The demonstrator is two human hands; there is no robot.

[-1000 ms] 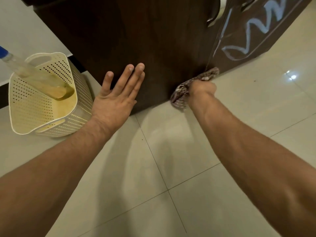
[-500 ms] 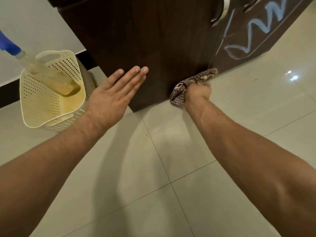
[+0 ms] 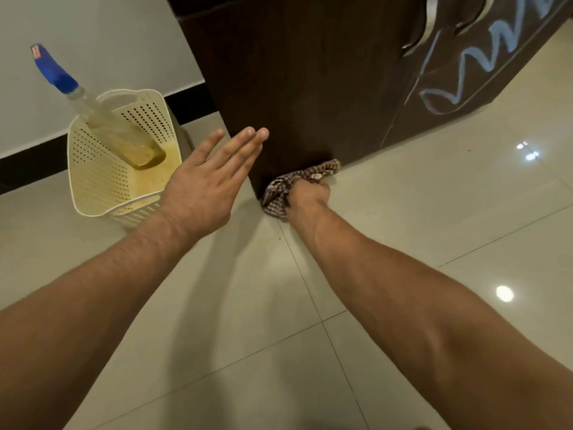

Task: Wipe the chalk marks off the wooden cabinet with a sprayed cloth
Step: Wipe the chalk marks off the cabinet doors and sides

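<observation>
Right hand [image 3: 307, 193] clenched on crumpled brown checked cloth [image 3: 277, 192] at dark wooden cabinet [image 3: 310, 72] bottom corner | left hand [image 3: 204, 181] flat, fingers straight, empty | I judge: wiping lower edge | next: I must carry cloth right to pale blue chalk zigzag [image 3: 483, 57], unwiped.

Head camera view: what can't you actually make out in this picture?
Chalk marks: head view, cut off by the top and right edges, so their full extent is unknown.
Cloth: partly covered by the right hand gripping it; dampness cannot be told.
Left hand: whether its fingertips touch the cabinet is unclear from this angle.
Spray bottle in the basket: nozzle label too small to read.
</observation>
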